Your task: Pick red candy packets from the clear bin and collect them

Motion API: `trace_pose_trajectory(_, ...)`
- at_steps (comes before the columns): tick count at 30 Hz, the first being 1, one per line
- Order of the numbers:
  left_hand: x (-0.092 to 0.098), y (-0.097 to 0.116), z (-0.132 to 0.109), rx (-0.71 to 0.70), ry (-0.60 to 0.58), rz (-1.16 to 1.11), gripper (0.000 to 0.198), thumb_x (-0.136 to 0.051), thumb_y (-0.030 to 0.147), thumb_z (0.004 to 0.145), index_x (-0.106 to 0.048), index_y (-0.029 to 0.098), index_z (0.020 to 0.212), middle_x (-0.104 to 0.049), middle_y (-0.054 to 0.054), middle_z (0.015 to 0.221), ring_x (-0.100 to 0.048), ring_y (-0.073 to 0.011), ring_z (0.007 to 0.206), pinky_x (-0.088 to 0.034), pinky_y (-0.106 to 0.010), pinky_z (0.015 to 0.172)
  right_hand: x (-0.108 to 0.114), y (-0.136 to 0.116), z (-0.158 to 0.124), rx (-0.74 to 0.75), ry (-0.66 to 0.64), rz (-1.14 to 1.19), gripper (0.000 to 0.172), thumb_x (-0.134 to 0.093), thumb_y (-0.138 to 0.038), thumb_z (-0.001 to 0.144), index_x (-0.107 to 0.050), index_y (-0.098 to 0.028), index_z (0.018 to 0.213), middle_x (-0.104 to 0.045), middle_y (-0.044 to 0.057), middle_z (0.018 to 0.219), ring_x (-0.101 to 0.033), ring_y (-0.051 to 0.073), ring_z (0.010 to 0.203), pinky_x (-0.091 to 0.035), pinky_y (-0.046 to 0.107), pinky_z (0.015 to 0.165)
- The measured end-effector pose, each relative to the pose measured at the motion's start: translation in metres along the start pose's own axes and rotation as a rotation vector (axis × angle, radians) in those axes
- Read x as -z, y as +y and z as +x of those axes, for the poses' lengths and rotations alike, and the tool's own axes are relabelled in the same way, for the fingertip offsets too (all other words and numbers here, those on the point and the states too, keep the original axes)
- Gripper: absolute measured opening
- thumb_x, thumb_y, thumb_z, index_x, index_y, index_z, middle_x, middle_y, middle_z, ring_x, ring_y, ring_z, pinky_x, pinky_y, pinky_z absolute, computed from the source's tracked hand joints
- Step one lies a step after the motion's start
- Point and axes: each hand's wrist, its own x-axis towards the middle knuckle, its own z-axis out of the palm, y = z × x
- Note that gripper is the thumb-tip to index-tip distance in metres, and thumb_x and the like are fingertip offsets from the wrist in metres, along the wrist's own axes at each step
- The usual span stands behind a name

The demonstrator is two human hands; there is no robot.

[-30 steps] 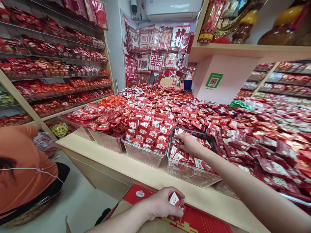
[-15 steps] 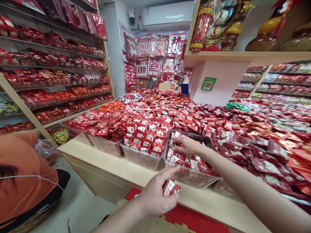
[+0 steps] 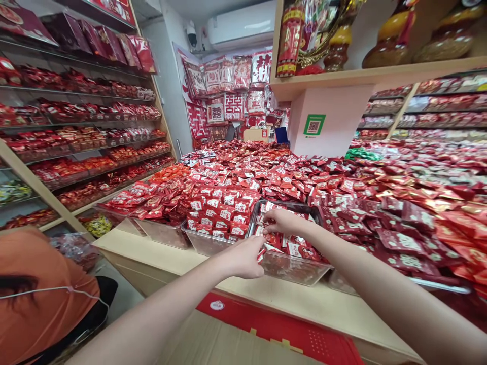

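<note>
My left hand is closed at the front rim of a clear plastic bin. A small red-and-white wrapped packet peeks out beside its thumb, the rest hidden by the hand. Inside that bin, my right hand reaches in from the right, its fingers bent and pinched on a packet near the left wall. What lies under those fingertips is mostly hidden. More loose red-and-white packets fill the bin around and below the right hand. The two hands are close together.
A neighbouring bin holds neat rows of red packets. Heaps of maroon packets lie to the right. A person in an orange top is at lower left. An overhead wooden shelf juts out; a red box sits below the counter.
My left hand has moved up and forward to the bin with its packet, and its outstretched index finger has folded in. My right hand stays in the bin, fingers more bent. The view has shifted slightly.
</note>
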Motion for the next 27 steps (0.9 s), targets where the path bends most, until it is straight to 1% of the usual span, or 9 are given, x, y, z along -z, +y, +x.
trace_pose_trajectory(4, 0.007, 0.001, -0.002, -0.043, -0.089, 0.027, 0.049, -0.053, 0.020, 0.055, -0.047, 0.019, 0.104, -0.056, -0.006, 0.099, -0.055, -0.0205, 0.082, -0.041, -0.025, 0.063, 0.003, -0.005, -0.001, -0.045, 0.012, -0.038, 0.024, -0.058, -0.037, 0.069, -0.060, -0.017, 0.082, -0.064, 0.005, 0.080, -0.055, 0.016, 0.070, -0.036, 0.022, 0.057)
trace_pose_trajectory(8, 0.012, -0.001, -0.003, -0.096, -0.105, 0.103, 0.053, -0.052, 0.017, 0.055, -0.045, 0.021, 0.108, -0.055, -0.005, 0.102, -0.054, -0.0217, 0.086, -0.040, -0.027, 0.068, 0.002, -0.005, -0.002, -0.037, 0.054, -0.078, 0.017, -0.051, -0.032, 0.074, -0.059, -0.017, 0.076, -0.063, 0.005, 0.075, -0.054, 0.015, 0.067, -0.036, 0.021, 0.057)
trace_pose_trajectory(10, 0.012, -0.001, -0.003, -0.093, -0.121, 0.153, 0.053, -0.052, 0.016, 0.055, -0.046, 0.021, 0.107, -0.055, -0.006, 0.101, -0.054, -0.0226, 0.086, -0.040, -0.028, 0.068, -0.001, -0.004, -0.003, -0.016, 0.069, -0.091, 0.019, -0.047, -0.031, 0.077, -0.059, -0.017, 0.073, -0.063, 0.005, 0.074, -0.054, 0.015, 0.067, -0.036, 0.021, 0.058)
trace_pose_trajectory(12, 0.014, -0.001, -0.002, -0.078, -0.153, 0.189, 0.051, -0.051, 0.016, 0.054, -0.047, 0.021, 0.104, -0.056, -0.006, 0.098, -0.054, -0.0231, 0.084, -0.040, -0.028, 0.066, -0.003, -0.002, -0.005, 0.009, 0.073, -0.085, 0.024, -0.045, -0.035, 0.078, -0.059, -0.017, 0.071, -0.062, 0.006, 0.073, -0.054, 0.015, 0.067, -0.036, 0.022, 0.059)
trace_pose_trajectory(15, 0.016, 0.003, 0.000, -0.093, -0.177, 0.249, 0.047, -0.052, 0.018, 0.054, -0.047, 0.020, 0.101, -0.055, -0.007, 0.098, -0.055, -0.0234, 0.083, -0.041, -0.028, 0.063, -0.006, 0.001, -0.009, 0.057, 0.069, -0.054, 0.024, -0.051, -0.039, 0.074, -0.059, -0.016, 0.074, -0.062, 0.005, 0.073, -0.053, 0.015, 0.068, -0.037, 0.022, 0.059)
trace_pose_trajectory(18, 0.019, 0.007, 0.003, -0.131, -0.220, 0.318, 0.043, -0.051, 0.019, 0.055, -0.047, 0.018, 0.098, -0.053, -0.008, 0.099, -0.055, -0.0232, 0.081, -0.041, -0.028, 0.059, -0.007, 0.000, -0.012, 0.099, 0.085, -0.027, 0.021, -0.058, -0.034, 0.069, -0.060, -0.016, 0.080, -0.062, 0.005, 0.079, -0.053, 0.017, 0.075, -0.038, 0.023, 0.066)
trace_pose_trajectory(21, 0.022, 0.009, 0.007, -0.144, -0.269, 0.355, 0.043, -0.050, 0.020, 0.055, -0.047, 0.016, 0.098, -0.053, -0.009, 0.097, -0.055, -0.0231, 0.079, -0.042, -0.028, 0.057, -0.008, -0.001, -0.013, 0.162, 0.096, 0.003, 0.020, -0.056, -0.031, 0.071, -0.061, -0.016, 0.083, -0.062, 0.005, 0.085, -0.053, 0.017, 0.081, -0.038, 0.025, 0.074)
trace_pose_trajectory(23, 0.024, 0.009, 0.008, -0.161, -0.283, 0.348, 0.046, -0.050, 0.019, 0.055, -0.047, 0.016, 0.101, -0.053, -0.010, 0.100, -0.055, -0.0234, 0.082, -0.043, -0.029, 0.061, -0.008, -0.001, -0.014, 0.197, 0.089, 0.026, 0.020, -0.054, -0.030, 0.073, -0.061, -0.016, 0.086, -0.062, 0.006, 0.088, -0.053, 0.017, 0.084, -0.038, 0.026, 0.076)
trace_pose_trajectory(27, 0.027, 0.007, 0.009, -0.225, -0.219, 0.281, 0.057, -0.050, 0.018, 0.056, -0.043, 0.018, 0.112, -0.045, -0.010, 0.117, -0.051, -0.0237, 0.095, -0.042, -0.029, 0.073, -0.007, -0.001, -0.015, 0.195, 0.080, 0.053, 0.021, -0.052, -0.027, 0.075, -0.061, -0.017, 0.090, -0.063, 0.005, 0.091, -0.053, 0.017, 0.087, -0.038, 0.027, 0.078)
